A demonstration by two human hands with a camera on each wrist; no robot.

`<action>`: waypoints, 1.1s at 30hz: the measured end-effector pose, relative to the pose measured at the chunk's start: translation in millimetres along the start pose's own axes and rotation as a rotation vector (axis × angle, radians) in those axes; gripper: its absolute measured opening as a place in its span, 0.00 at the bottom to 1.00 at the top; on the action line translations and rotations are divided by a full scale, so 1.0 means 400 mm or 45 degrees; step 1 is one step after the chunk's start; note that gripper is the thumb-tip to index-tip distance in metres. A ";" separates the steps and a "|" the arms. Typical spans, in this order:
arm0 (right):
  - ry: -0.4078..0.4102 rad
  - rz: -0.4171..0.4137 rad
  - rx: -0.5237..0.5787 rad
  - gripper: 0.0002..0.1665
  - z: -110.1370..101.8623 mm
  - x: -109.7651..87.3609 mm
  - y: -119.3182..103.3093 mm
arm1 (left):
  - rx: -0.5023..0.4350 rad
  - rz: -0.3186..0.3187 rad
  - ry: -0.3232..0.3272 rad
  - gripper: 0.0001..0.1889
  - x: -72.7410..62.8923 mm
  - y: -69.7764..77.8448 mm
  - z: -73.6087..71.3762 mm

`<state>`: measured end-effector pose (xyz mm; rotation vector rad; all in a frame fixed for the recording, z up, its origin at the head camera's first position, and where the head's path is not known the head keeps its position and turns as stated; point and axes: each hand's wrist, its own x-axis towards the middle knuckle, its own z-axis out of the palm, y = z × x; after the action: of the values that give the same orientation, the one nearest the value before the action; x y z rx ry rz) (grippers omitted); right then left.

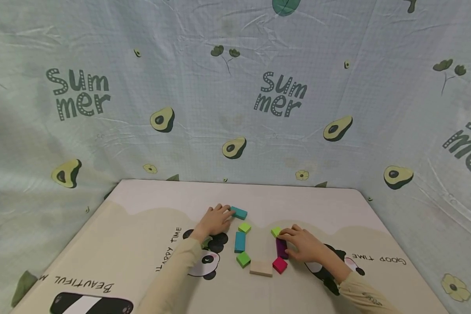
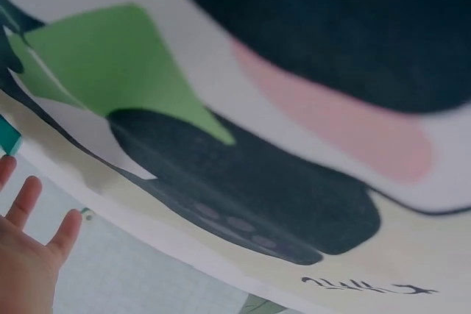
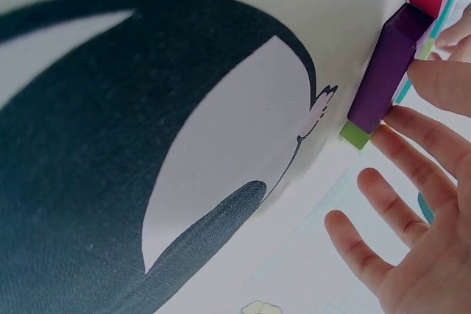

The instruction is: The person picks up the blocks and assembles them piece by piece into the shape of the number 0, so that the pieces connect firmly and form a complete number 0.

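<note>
My left hand [image 1: 213,221] is at the back of the layout, its fingertips around the left end of a teal block [image 1: 240,213]. In the left wrist view that block shows only as a corner [image 2: 7,137] beside the fingers; the thumb is out of frame there. My right hand [image 1: 304,244] rests its extended fingers against a light green block [image 1: 275,231] and the adjoining purple block [image 1: 281,247]. In the right wrist view, the thumb lies along the purple block [image 3: 388,71], and fingertips touch near the green one [image 3: 355,135].
A lime block [image 1: 244,227], second teal block [image 1: 240,242] and green block [image 1: 243,259] form the left side. A plain wooden block [image 1: 261,268] and red block [image 1: 280,264] lie at the front. The panda-print tabletop [image 1: 141,244] meets a patterned curtain [image 1: 196,131] behind.
</note>
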<state>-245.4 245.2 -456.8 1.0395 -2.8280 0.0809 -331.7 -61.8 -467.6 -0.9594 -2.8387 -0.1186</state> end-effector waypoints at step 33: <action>-0.008 0.017 0.026 0.21 -0.008 -0.002 -0.007 | -0.131 -0.042 -0.142 0.25 0.004 0.071 -0.004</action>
<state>-242.6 243.9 -453.9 1.0273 -2.8460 0.1076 -315.7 -38.6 -465.2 -0.9681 -2.9768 -0.2234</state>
